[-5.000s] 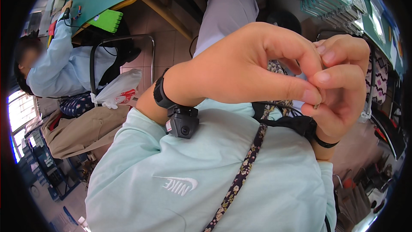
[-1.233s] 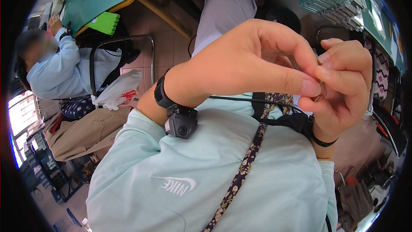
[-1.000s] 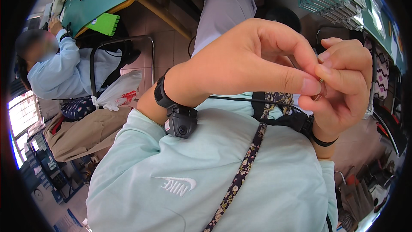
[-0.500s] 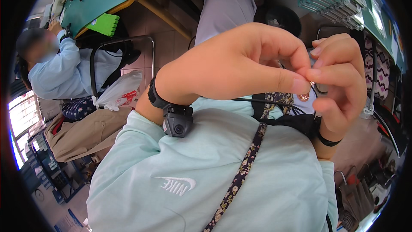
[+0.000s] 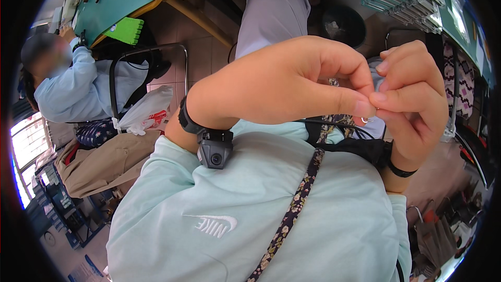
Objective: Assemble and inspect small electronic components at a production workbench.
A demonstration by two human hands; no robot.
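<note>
Right hand (image 5: 419, 96) has drawn its thumb in, hold unclear; left hand (image 5: 300, 83), nearer, pinches a metal loop (image 5: 367, 120) below its thumb, right of frame centre.

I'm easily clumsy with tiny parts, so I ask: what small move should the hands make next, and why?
Perhaps firm up the pinch of the left hand on the small, shiny, curved metal piece: only a bit of it shows below the left thumb, and the right hand crowds close alongside, so a loose hold might let it slip.
</note>
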